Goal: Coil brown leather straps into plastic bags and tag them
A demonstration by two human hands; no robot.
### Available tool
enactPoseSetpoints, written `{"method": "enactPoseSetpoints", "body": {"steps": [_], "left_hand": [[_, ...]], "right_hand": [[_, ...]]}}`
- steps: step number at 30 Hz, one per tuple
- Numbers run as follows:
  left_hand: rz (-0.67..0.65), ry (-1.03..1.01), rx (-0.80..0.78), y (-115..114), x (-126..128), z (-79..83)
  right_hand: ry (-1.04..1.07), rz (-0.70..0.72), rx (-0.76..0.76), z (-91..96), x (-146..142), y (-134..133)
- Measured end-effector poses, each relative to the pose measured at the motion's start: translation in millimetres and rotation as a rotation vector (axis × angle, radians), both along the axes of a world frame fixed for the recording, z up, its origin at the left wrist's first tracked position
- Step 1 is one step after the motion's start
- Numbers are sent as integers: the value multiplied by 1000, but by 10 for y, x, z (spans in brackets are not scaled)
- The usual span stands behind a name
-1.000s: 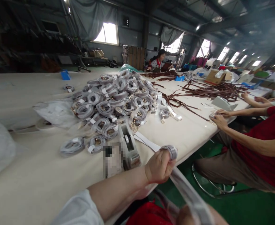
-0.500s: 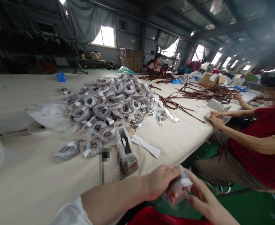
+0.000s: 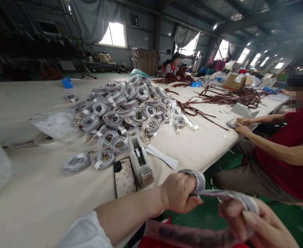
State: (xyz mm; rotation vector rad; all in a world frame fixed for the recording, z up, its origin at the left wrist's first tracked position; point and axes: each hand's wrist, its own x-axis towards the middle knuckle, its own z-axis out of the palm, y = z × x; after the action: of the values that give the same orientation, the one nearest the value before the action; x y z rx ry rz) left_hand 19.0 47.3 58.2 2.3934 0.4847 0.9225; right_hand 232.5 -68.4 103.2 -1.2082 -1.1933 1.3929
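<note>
wrapped strap stretches taut between both hands, off the near edge of the table, over the lap. grey-white film covers it. one end is coiled over the top of the left hand, which is a closed fist, fingers curled tight around the strap. the other end runs to the right hand at bottom right, fingers bent and pinched together on the strap, thumb side up. below the hands a long clear sleeve with a dark strap inside lies across the lap, blurred

left forearm crosses the table edge, white sleeve at bottom. just beyond the left hand on the cream table: tape dispenser, phone lying flat touching its left side, white paper strips to its right. behind them a big pile of wrapped strap coils, with two loose coils near the phone. crumpled clear plastic bag left of the pile

right side: a co-worker in a red top sits at the table, both hands on a small coil at the edge. loose brown straps spread on the table past them. another person sits at the far end. small blue box on the far left of the table
</note>
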Motion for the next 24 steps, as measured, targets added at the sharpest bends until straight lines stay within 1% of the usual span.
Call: {"method": "enactPoseSetpoints", "body": {"steps": [1, 2, 3, 5, 6, 7, 8, 10, 11, 12, 13, 15, 18, 21, 24], "left_hand": [[-19, 27, -37, -55, 5, 34], [-30, 30, -126, -105, 10, 81], [-44, 17, -263, -146, 13, 136], [-98, -43, -638, -201, 22, 246], [-142, -80, -837, -217, 28, 291], [-188, -116, -1016, -228, 36, 325], [-231, -151, -1155, -235, 44, 348], [-285, -211, -1324, -247, 57, 366], [-300, -229, -1370, -252, 61, 365], [-310, -241, -1399, -255, 62, 362], [-313, -249, -1421, -255, 60, 357], [-297, -266, -1453, -242, 50, 348], [-232, -341, -1505, -180, 20, 354], [-213, -432, -1570, -67, -41, 412], [-164, -475, -1605, 67, -125, 503]], "right_hand": [[-65, -26, 38, 46, 97, 92], [-177, -57, 63, 67, 167, 193], [-321, -88, 81, 64, 211, 290], [-608, -225, 133, 2, 235, 428], [-689, -286, 174, -47, 222, 454], [-716, -300, 216, -103, 198, 450], [-684, -234, 241, -163, 165, 421], [-577, -32, 238, -285, 78, 323], [-539, 50, 218, -344, 28, 275], [-522, 98, 199, -399, -23, 239], [-519, 115, 187, -451, -73, 219], [-489, 110, 155, -540, -165, 227], [-388, 111, 46, -629, -250, 291], [-345, 111, -59, -682, -258, 322], [-354, 17, -100, -732, -238, 306]]}}
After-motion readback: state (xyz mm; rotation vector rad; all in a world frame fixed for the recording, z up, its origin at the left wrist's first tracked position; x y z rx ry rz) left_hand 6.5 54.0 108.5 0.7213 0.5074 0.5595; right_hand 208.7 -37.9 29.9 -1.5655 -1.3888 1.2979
